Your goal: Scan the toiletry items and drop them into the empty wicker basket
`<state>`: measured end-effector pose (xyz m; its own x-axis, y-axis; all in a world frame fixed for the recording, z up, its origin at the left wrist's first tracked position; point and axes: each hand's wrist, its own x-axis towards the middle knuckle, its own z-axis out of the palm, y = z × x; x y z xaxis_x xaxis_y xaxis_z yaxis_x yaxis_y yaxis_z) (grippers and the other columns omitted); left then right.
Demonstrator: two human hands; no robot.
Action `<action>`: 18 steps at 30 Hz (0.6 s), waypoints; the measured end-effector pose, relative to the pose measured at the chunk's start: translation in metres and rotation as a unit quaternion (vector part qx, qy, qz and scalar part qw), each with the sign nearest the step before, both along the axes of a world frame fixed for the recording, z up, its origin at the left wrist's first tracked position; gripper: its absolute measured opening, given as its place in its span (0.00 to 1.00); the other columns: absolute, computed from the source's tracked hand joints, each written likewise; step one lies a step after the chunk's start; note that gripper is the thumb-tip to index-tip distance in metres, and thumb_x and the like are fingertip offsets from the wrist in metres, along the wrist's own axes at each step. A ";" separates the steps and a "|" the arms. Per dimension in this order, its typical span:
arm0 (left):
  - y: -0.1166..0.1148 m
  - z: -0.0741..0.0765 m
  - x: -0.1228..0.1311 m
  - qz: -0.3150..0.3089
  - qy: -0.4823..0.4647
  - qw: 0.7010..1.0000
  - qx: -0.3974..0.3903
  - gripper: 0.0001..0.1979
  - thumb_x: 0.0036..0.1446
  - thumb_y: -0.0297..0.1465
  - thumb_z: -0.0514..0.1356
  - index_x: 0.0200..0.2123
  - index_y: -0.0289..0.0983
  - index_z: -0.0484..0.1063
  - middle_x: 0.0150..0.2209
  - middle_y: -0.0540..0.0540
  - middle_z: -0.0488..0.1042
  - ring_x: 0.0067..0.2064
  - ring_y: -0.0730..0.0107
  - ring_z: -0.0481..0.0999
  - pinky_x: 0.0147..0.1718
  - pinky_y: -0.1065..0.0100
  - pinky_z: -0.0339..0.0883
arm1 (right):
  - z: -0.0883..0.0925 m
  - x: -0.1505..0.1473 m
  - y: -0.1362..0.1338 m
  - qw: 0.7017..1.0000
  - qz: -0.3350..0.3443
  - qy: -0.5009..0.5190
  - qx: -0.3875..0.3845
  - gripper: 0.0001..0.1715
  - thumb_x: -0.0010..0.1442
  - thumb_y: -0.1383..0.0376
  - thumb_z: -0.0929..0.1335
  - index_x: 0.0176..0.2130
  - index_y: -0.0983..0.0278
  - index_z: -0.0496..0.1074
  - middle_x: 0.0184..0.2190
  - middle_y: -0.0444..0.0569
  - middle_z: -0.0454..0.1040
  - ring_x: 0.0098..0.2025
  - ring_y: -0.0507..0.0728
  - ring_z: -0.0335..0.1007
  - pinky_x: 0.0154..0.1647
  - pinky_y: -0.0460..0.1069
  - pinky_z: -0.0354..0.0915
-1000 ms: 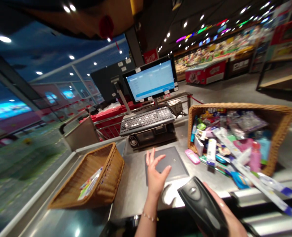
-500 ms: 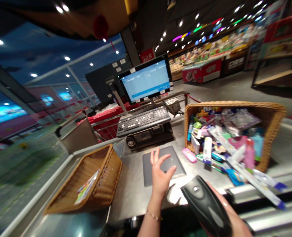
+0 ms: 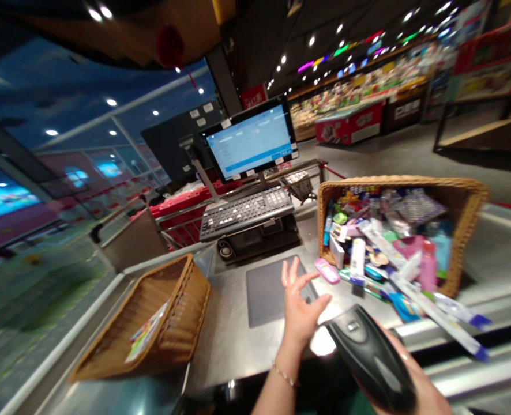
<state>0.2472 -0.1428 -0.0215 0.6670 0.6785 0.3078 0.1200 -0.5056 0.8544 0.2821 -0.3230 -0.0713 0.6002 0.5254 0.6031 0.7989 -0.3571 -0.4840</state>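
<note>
- My left grip (image 3: pixel 301 308) has moved right across the grey pad (image 3: pixel 264 294) and is now over its right-hand edge, closer to the goods.
- That leaves it empty, fingers spread and thumb apart, nothing picked up.
- My right grip (image 3: pixel 426 392) is wrapped around the black scanner (image 3: pixel 368 354), which has also shifted right against the pad; its front end sits just beside my left thumb in view.
- The pink item (image 3: pixel 327 272) lies on the worktop (image 3: pixel 221 346) near my left fingertips; I cannot tell whether they touch.
- Beyond it, the other goods spill from the tipped wicker basket (image 3: pixel 402 180), to the right of my left grip and farther off than the scanner.
</note>
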 end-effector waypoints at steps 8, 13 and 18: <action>-0.010 -0.003 0.012 -0.026 0.002 1.000 -0.015 0.19 0.43 0.29 0.68 0.42 0.41 0.78 0.66 0.42 0.60 0.71 0.50 0.44 0.65 0.40 0.45 | -0.005 0.004 -0.008 0.999 -0.044 -0.024 0.004 0.22 0.62 0.63 0.62 0.54 0.68 0.65 0.52 0.59 0.75 0.55 0.60 0.73 0.50 0.46 0.72; -0.015 -0.002 0.019 -0.042 0.006 0.999 -0.025 0.19 0.42 0.28 0.68 0.41 0.42 0.78 0.66 0.42 0.60 0.71 0.51 0.45 0.66 0.41 0.45 | -0.002 0.013 -0.012 0.997 -0.062 -0.046 -0.010 0.24 0.62 0.62 0.62 0.54 0.70 0.64 0.49 0.59 0.77 0.50 0.59 0.77 0.46 0.45 0.73; -0.022 -0.005 0.027 -0.053 0.003 0.998 -0.035 0.18 0.41 0.30 0.68 0.40 0.42 0.79 0.66 0.43 0.61 0.71 0.50 0.45 0.66 0.42 0.44 | -0.002 0.021 -0.018 0.995 -0.070 -0.070 -0.015 0.22 0.61 0.62 0.63 0.53 0.68 0.67 0.49 0.57 0.78 0.49 0.60 0.77 0.44 0.45 0.74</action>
<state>0.2745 -0.1645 -0.0260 0.7379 0.6235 0.2584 0.0741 -0.4553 0.8872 0.3029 -0.3411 -0.0730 0.5798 0.4618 0.6713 0.7993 -0.4820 -0.3589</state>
